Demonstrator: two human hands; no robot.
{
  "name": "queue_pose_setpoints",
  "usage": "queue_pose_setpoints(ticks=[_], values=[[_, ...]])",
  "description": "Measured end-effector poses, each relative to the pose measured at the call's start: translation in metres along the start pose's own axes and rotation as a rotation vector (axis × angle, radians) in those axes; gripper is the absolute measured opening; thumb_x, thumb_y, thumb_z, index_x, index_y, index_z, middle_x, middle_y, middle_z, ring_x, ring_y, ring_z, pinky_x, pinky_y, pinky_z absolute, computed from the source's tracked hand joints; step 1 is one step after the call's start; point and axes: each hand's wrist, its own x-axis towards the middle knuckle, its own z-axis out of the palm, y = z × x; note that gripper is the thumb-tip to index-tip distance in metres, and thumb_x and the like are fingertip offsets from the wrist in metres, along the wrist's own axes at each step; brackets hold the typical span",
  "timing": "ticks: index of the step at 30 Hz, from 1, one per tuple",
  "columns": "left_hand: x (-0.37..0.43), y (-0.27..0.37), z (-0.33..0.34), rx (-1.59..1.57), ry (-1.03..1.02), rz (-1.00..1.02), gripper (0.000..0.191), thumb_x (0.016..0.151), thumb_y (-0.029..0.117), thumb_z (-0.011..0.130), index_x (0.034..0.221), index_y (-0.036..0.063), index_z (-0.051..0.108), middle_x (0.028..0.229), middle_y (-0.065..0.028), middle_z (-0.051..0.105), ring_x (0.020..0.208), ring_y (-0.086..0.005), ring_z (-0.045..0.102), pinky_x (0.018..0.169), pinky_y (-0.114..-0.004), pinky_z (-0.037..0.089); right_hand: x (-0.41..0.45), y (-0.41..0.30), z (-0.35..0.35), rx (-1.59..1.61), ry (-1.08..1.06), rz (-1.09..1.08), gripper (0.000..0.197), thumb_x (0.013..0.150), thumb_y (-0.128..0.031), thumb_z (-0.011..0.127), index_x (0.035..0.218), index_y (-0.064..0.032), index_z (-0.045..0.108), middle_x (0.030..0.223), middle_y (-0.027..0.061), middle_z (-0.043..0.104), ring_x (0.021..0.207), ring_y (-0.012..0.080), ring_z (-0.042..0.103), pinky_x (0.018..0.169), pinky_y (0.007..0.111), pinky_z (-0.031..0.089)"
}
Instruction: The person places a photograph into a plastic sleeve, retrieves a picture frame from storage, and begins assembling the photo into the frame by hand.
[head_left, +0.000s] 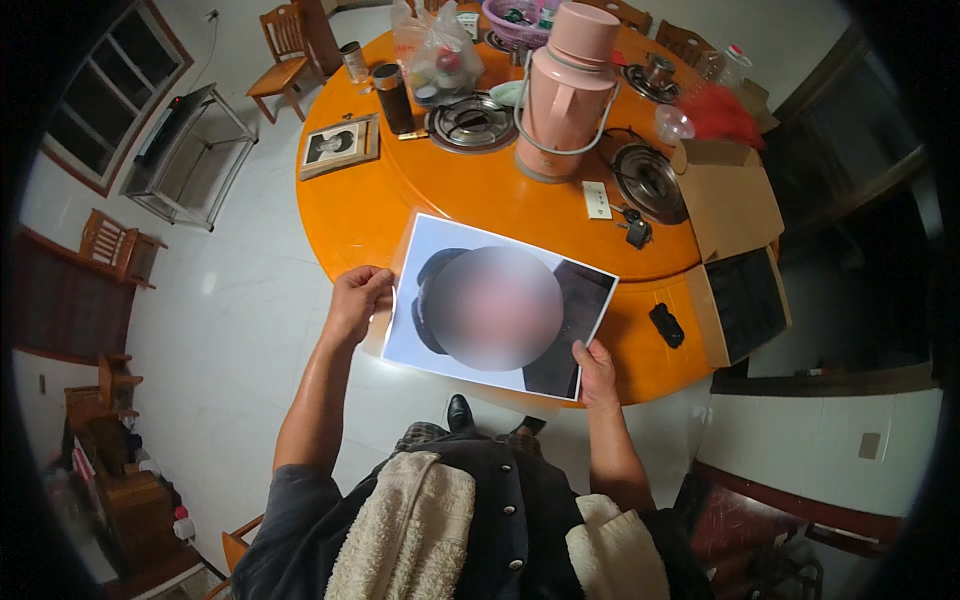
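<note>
Between my two hands is a large colour portrait print (577, 300), turned sideways, inside a clear plastic sleeve (409, 232) that sticks out past its edges. My left hand (360, 300) pinches the sleeve's left edge between thumb and fingers. At the lower right corner, my right hand (595, 371) grips the print with the thumb on top and the fingers hidden beneath. A blurred oval covers the middle of the picture. The print is held above the near edge of a round orange wooden table (345, 217). A framed black-and-white portrait (337, 148) lies on the table's left side.
A pink thermos flask (562, 105) stands beyond the print, near a dark tumbler (394, 99) and a full plastic bag (448, 67). To the right are keys (636, 229), a black object (667, 325) and an opened cardboard box (727, 202). Metal burner-like fixtures (472, 121) sit on the tabletop.
</note>
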Motion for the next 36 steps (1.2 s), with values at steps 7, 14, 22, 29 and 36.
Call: queue_pose_setpoints(ticks=[7, 14, 22, 29, 36], values=[[0.000, 0.000, 0.008, -0.009, 0.063, 0.054, 0.017, 0.088, 0.016, 0.059, 0.085, -0.0004, 0.063, 0.078, -0.0042, 0.062, 0.068, -0.0121, 0.057, 0.061, -0.025, 0.049, -0.003, 0.010, -0.008, 0.077, -0.098, 0.080, 0.022, 0.090, -0.016, 0.056, 0.107, -0.0015, 0.061, 0.104, 0.0036, 0.061, 0.096, 0.0145, 0.056, 0.087, 0.030, 0.043], [0.000, -0.010, 0.004, 0.023, 0.033, -0.022, 0.016, 0.089, 0.015, 0.058, 0.084, 0.0005, 0.062, 0.074, -0.0020, 0.059, 0.065, -0.0103, 0.054, 0.060, -0.023, 0.044, 0.002, 0.018, -0.015, 0.118, -0.079, 0.144, 0.016, 0.090, -0.014, 0.056, 0.100, -0.0035, 0.062, 0.098, 0.0019, 0.062, 0.086, 0.0131, 0.059, 0.079, 0.029, 0.047], [-0.005, -0.013, 0.014, -0.007, 0.092, -0.024, 0.016, 0.087, 0.016, 0.060, 0.080, 0.0016, 0.064, 0.067, 0.0006, 0.056, 0.056, -0.0078, 0.047, 0.051, -0.021, 0.038, -0.001, 0.008, -0.005, 0.130, -0.027, 0.140, 0.014, 0.090, -0.013, 0.055, 0.101, -0.0048, 0.060, 0.094, 0.0025, 0.062, 0.083, 0.0136, 0.060, 0.075, 0.030, 0.050], [-0.010, -0.016, 0.014, 0.009, 0.038, -0.048, 0.016, 0.087, 0.016, 0.060, 0.079, 0.0019, 0.063, 0.067, 0.0004, 0.055, 0.057, -0.0078, 0.048, 0.053, -0.022, 0.039, -0.003, 0.009, -0.011, 0.141, -0.011, 0.161, 0.017, 0.091, -0.014, 0.054, 0.104, -0.0040, 0.059, 0.097, 0.0033, 0.062, 0.087, 0.0147, 0.060, 0.078, 0.031, 0.049], [-0.018, -0.011, 0.026, -0.028, 0.117, -0.028, 0.019, 0.088, 0.016, 0.060, 0.078, 0.0000, 0.064, 0.063, 0.0001, 0.053, 0.053, -0.0078, 0.043, 0.050, -0.022, 0.037, -0.006, 0.013, -0.015, 0.152, 0.008, 0.150, 0.019, 0.091, -0.014, 0.053, 0.106, -0.0031, 0.057, 0.100, 0.0047, 0.062, 0.089, 0.0160, 0.060, 0.079, 0.031, 0.049]])
